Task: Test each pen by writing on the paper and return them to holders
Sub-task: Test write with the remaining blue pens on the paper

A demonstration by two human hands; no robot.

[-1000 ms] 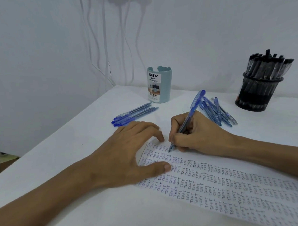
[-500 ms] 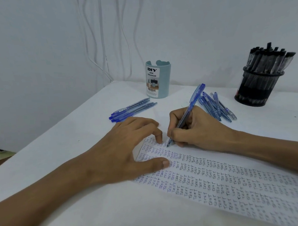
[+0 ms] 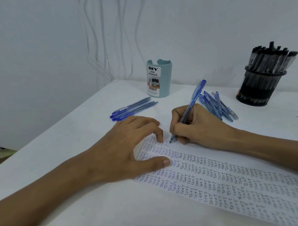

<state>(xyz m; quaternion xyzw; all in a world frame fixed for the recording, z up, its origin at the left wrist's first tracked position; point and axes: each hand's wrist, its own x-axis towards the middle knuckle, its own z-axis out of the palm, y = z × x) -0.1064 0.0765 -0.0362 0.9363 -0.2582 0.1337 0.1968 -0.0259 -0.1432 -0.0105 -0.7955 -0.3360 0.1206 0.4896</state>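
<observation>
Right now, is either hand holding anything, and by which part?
The right hand grips a blue pen low on its barrel, just above the tip. The left hand holds nothing; it presses on the paper.
</observation>
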